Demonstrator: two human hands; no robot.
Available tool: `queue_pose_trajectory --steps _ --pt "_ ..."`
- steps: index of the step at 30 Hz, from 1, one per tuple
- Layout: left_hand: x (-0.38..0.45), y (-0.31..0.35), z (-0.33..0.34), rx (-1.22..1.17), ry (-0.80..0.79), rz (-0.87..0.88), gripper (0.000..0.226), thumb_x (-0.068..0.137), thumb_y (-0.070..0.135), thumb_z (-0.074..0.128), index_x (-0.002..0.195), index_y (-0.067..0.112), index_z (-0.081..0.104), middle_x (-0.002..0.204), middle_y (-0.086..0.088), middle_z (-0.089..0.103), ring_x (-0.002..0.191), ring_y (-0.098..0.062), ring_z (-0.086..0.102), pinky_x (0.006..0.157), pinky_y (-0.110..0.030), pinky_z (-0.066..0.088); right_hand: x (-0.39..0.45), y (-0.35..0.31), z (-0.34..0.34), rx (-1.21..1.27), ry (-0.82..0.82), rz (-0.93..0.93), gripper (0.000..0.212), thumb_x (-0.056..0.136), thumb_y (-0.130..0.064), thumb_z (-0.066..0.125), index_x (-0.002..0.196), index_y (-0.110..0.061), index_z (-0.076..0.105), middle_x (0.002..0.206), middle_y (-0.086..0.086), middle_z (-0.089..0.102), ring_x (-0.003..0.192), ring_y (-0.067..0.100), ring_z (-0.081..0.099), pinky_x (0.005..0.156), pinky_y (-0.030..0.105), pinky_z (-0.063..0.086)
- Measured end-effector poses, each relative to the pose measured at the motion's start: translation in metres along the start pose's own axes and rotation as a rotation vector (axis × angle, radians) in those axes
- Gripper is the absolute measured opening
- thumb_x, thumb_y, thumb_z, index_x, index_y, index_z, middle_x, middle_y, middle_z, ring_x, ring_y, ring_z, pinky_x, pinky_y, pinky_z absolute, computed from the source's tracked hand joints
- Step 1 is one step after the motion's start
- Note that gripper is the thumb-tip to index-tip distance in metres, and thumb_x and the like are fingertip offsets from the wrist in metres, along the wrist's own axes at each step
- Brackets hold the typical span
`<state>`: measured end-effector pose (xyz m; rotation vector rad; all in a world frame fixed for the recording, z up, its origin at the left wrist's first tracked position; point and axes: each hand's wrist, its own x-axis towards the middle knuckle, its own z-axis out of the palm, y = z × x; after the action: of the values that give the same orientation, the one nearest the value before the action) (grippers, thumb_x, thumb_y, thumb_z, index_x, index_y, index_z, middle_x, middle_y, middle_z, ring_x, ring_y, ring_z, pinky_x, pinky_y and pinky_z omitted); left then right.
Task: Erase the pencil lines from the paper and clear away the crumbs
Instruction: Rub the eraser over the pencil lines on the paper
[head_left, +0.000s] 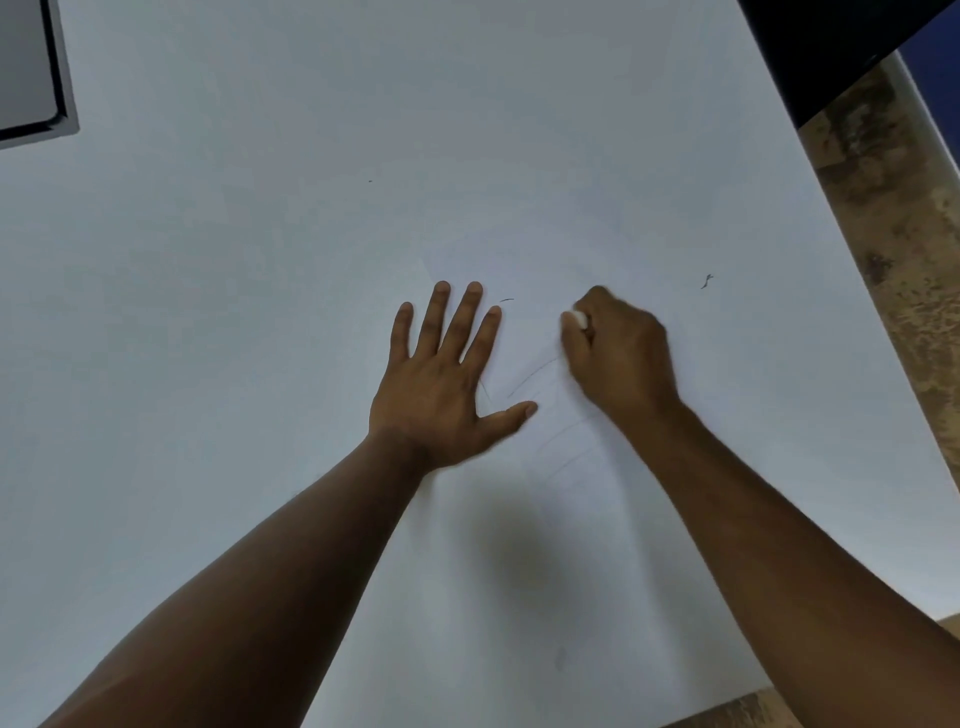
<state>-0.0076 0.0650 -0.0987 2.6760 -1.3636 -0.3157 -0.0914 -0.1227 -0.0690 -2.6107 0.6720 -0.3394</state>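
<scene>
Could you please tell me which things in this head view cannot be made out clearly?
- Eraser: mostly hidden inside the right hand; only a white tip shows.
- Pencil lines: faint, and partly covered by the right hand and the left hand.
- Crumbs: too small to tell from stray marks.
- Dark object: cut off by the top left edge.
- Paper: its borders on the white surface cannot be traced.

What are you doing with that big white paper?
A person is rubbing out pencil lines. The right hand grips a small white eraser against the paper, while the left hand lies flat and open on it. Faint pencil lines show between the hands, and a few dark crumbs lie nearby.
</scene>
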Motion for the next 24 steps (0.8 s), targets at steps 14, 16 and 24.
queue_pose_trajectory --steps 14,16,24 --pt "-0.003 -0.002 -0.001 -0.020 0.022 0.028 0.096 0.094 0.081 0.019 0.166 0.019 0.005 0.173 -0.007 -0.007 0.159 -0.029 -0.013 0.126 -0.060 0.004 -0.050 -0.035 0.008 0.425 -0.099 0.140 0.026 0.098 -0.021 0.061 0.120 -0.009 0.071 0.105 -0.001 0.075 0.094 0.005 0.068 0.084 0.020 0.056" --pt "-0.003 -0.002 -0.001 -0.011 0.024 0.054 0.095 0.095 0.081 0.020 0.166 0.019 0.009 0.173 -0.008 -0.004 0.159 -0.029 -0.010 0.126 -0.061 0.005 -0.049 -0.032 0.006 0.445 -0.169 0.137 0.026 0.097 -0.021 0.063 0.120 -0.010 0.070 0.093 -0.004 0.073 0.083 0.003 0.066 0.076 0.014 0.054" --pt "0.000 0.000 -0.003 0.039 -0.061 0.019 0.099 0.090 0.087 0.005 0.166 0.023 -0.001 0.172 -0.003 -0.015 0.157 -0.027 -0.020 0.126 -0.059 -0.001 -0.026 -0.033 0.011 0.233 -0.044 0.159 0.014 0.096 -0.020 0.061 0.089 -0.008 0.059 0.069 -0.002 0.060 0.060 0.013 0.057 0.056 0.026 0.050"
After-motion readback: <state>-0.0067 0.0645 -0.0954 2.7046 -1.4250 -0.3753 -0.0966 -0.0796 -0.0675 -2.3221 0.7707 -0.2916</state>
